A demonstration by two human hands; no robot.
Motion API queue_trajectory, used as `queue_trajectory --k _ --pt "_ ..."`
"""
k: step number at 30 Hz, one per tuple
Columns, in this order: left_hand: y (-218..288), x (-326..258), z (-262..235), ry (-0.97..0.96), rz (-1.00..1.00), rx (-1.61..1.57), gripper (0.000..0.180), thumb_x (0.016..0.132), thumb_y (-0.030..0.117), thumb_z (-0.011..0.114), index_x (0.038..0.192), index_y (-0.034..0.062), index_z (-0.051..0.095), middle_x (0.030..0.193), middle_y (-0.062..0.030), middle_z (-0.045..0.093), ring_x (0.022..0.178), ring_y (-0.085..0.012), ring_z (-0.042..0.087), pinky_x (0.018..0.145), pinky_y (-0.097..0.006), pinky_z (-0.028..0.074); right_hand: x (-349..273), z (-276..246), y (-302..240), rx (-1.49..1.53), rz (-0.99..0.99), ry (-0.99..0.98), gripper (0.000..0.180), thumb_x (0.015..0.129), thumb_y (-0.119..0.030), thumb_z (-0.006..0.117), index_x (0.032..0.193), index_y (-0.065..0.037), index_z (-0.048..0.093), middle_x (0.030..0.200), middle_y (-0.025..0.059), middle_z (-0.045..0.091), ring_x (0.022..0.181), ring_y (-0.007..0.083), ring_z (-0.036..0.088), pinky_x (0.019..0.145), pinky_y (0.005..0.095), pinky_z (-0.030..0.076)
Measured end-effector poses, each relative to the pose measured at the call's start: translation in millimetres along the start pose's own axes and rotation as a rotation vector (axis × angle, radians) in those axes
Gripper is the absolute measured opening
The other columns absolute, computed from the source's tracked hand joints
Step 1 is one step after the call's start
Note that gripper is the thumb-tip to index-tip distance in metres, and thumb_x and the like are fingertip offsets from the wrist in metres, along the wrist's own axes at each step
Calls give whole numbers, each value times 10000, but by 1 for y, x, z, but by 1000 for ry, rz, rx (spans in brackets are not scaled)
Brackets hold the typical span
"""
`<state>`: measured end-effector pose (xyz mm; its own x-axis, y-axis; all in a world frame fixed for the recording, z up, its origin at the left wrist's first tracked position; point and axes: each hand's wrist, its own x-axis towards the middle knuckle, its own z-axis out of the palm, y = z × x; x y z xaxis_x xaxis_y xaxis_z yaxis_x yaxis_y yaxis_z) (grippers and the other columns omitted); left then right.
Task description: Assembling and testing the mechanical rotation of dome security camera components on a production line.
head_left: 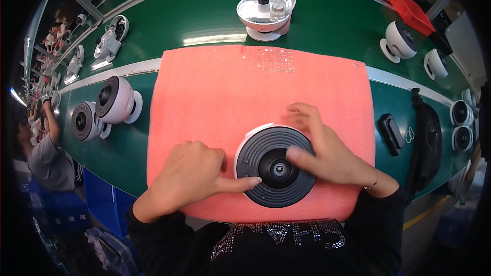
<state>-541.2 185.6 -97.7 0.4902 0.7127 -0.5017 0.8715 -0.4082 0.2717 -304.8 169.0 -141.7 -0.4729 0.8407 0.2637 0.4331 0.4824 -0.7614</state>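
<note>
A round white device with a dark grey ringed face and a central lens [280, 168] rests face up on the pink foam mat [204, 92]. At its left side is my left hand [192, 176], fingers curled and thumb stretched onto the ringed face. My right hand [330, 156] is over the device's right side, fingers apart, its thumb near the lens and slightly blurred. The right fingertips lie beyond the far right rim. What the curled left fingers touch is partly hidden.
Two similar devices [117, 99] stand left of the mat. An opened white unit [263, 13] with parts showing sits at the far middle. On the right are another device [400, 41], a red tray [410, 13], a dark small case [391, 134] and a black bag [425, 140]. A co-worker [48, 158] is at left.
</note>
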Motion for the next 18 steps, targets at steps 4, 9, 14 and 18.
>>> queue_trajectory --k 4,9,14,18 --pt "-17 4 35 -27 165 -839 519 735 399 666 1001 -42 600 742 -165 637 703 -211 640 636 -305 491 9 6 -3 573 527 -285 534 859 -333 570 1185 6 318 1021 198 571 988 245 564 835 328 447" --pt "-16 -10 26 358 294 -1088 843 684 209 742 1345 -42 282 1109 -158 574 980 -215 580 740 -297 510 36 4 -26 553 399 -134 702 703 -325 742 1145 -23 287 1033 204 569 981 255 572 836 321 450" --pt "-23 -12 6 694 320 -653 896 614 191 766 1333 -57 292 1023 -191 609 870 -219 624 750 -325 524 73 17 -18 342 45 96 807 567 -359 817 1117 -33 323 929 224 630 890 312 629 787 335 478" --pt "-45 -6 -2 685 309 -820 860 630 177 762 1325 -57 314 1076 -165 592 951 -201 591 761 -319 518 101 24 -16 239 -19 134 789 572 -362 814 1111 -46 332 925 218 637 936 308 604 848 334 440"
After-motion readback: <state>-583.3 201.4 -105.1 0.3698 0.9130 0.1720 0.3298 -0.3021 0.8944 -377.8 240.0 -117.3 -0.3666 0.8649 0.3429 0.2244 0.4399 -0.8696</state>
